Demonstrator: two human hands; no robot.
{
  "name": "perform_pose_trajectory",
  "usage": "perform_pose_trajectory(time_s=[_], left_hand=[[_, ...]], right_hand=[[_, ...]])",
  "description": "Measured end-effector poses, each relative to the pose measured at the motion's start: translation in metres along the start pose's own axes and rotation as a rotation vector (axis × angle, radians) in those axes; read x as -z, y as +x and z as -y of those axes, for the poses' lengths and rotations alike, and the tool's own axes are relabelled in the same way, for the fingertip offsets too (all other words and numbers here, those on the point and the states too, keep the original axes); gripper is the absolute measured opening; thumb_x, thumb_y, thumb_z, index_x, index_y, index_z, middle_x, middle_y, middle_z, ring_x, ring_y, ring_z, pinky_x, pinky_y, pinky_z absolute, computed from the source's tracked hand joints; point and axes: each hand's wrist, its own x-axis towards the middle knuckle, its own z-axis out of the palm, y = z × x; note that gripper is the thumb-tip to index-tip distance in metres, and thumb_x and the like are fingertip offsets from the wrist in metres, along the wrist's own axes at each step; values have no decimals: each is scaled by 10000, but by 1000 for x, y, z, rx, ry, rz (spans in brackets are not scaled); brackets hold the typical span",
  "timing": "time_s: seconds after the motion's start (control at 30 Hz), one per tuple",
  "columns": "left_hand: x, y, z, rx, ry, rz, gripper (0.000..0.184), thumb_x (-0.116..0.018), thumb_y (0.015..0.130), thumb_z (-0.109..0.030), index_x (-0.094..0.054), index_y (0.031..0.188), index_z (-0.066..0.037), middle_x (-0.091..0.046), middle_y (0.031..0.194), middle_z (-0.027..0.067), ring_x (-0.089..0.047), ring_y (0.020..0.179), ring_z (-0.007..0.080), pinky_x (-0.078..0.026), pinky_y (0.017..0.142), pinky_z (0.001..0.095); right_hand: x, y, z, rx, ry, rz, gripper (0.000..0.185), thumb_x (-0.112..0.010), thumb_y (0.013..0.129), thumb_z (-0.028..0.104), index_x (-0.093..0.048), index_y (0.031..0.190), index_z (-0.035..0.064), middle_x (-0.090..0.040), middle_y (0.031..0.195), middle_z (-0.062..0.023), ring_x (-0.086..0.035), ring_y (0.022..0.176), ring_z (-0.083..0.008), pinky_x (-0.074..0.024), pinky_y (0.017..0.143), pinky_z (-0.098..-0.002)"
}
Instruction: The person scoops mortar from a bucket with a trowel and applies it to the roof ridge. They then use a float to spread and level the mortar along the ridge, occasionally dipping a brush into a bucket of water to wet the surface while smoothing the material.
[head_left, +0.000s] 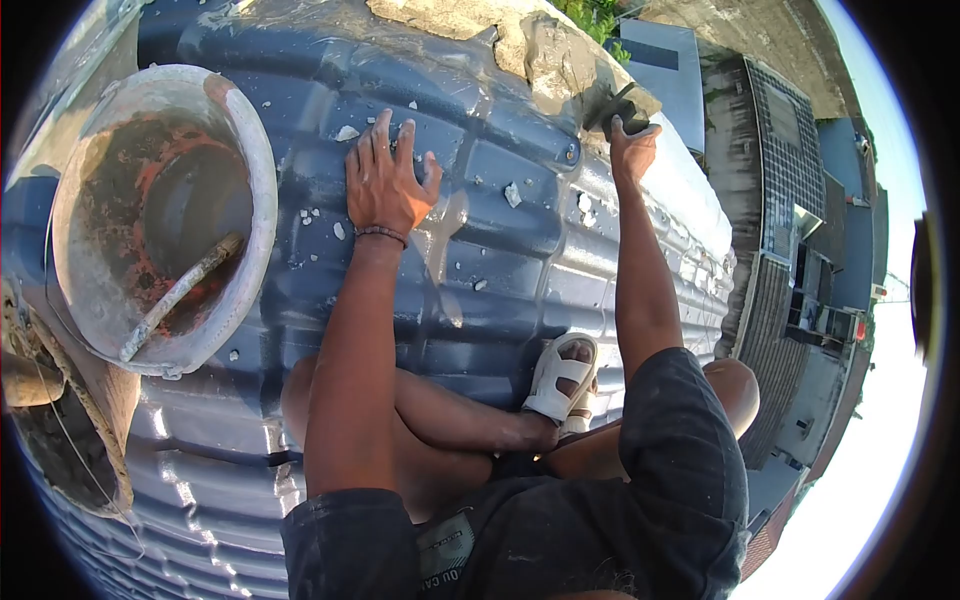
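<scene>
My left hand [388,185] rests palm down on the blue corrugated roof sheet [510,245], fingers spread, holding nothing. A thin dark band circles that wrist. Farther right, my right hand [632,148] is closed on a dark trowel-like tool [608,110] at the roof's edge; its exact shape is hard to make out. The tool is close to a lump of grey mortar [560,65]. Left of my left hand stands a large mortar-stained bucket [262,190] with wet grey mix and a stick-like handle [180,295] inside.
Small pale mortar crumbs [513,194] lie scattered over the roof. A second container [125,420] holding dark material sits at the lower left. My sandalled foot [560,385] is on the sheet. Beyond the roof edge are lower buildings [770,150].
</scene>
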Motion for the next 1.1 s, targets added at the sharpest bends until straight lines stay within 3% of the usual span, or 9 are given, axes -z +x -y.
perform_pose_trajectory(time_s=[0.07,0.17,0.33,0.5,0.7,0.8,0.87,0.97,1.1], left_hand=[[0,-1,0,-3,-6,-6,450,-604,850,-304,-623,1260,-119,-507,1410,104,-536,1224,323,-439,1017,462],[0,1,-1,17,-9,9,450,-608,847,-302,-623,1258,-120,-508,1410,103,-535,1229,322,-443,1014,460],[0,0,0,-6,12,-12,448,-613,842,-301,-624,1254,-125,-517,1399,105,-543,1215,322,-452,997,458],[-1,1,2,-12,1,-25,447,-609,842,-299,-623,1253,-123,-524,1390,108,-550,1201,325,-452,994,463],[0,0,0,-12,4,-11,444,-617,846,-299,-616,1256,-126,-514,1399,105,-543,1206,327,-446,997,464],[1,0,-1,-12,14,-2,444,-623,850,-298,-609,1259,-126,-508,1403,103,-535,1213,326,-442,1000,461],[2,5,-4,-14,14,-13,445,-626,851,-298,-605,1261,-125,-505,1404,101,-531,1219,324,-440,1003,460],[4,0,-3,10,-1,31,452,-629,851,-297,-597,1268,-126,-500,1406,96,-521,1232,321,-437,1005,461],[4,0,-2,6,-12,11,450,-631,852,-298,-599,1266,-123,-492,1412,100,-515,1237,320,-435,1010,464]], right_hand=[[5,8,6,108,-11,-126,606,-827,754,359,-464,1076,-3,-675,930,-256,-666,892,-443,-508,818,-495],[19,14,18,15,119,-254,578,-831,754,343,-473,1047,-2,-664,905,-247,-659,872,-443,-502,806,-493],[10,-9,5,101,56,-64,581,-827,749,366,-471,1022,-3,-658,912,-266,-655,901,-441,-498,811,-495],[24,1,5,-40,103,-189,589,-809,766,375,-462,1047,-9,-672,955,-256,-662,903,-437,-506,821,-495],[-11,26,18,192,-58,68,646,-771,802,446,-522,1195,-3,-699,1002,-273,-682,932,-447,-525,825,-490],[-12,48,72,105,-81,30,603,-718,838,492,-586,1132,-18,-699,967,-275,-679,935,-445,-518,819,-493],[2,66,112,190,131,253,567,-649,883,527,-653,1010,-26,-698,932,-273,-672,939,-447,-508,807,-495],[-12,89,109,156,155,192,576,-594,912,553,-696,969,-11,-694,921,-277,-666,962,-446,-501,818,-491],[-18,72,100,23,-43,172,670,-566,916,551,-665,1036,-101,-663,1019,-349,-638,1023,-499,-512,869,-486]])
